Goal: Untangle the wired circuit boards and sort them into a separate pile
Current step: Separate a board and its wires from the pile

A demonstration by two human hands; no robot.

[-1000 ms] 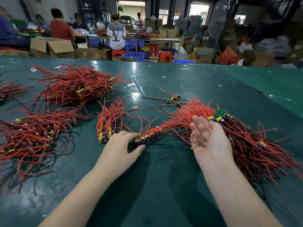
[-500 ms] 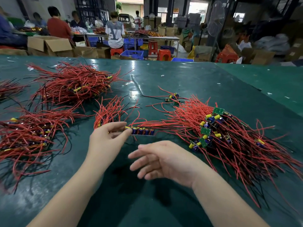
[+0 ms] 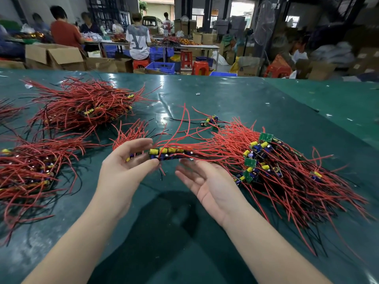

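Over the green bench [image 3: 205, 95] the left hand [image 3: 127, 167] pinches one end of a strip of circuit boards [image 3: 166, 153] between thumb and fingers, raised a little. Its red wires run right into the tangled heap [image 3: 287, 171]. The right hand [image 3: 207, 185] lies palm up just below the strip, fingers loose, gripping nothing. Sorted piles [image 3: 82, 105] sit at left

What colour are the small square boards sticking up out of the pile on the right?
Green; the square boards show best in the head view, amid red wires.
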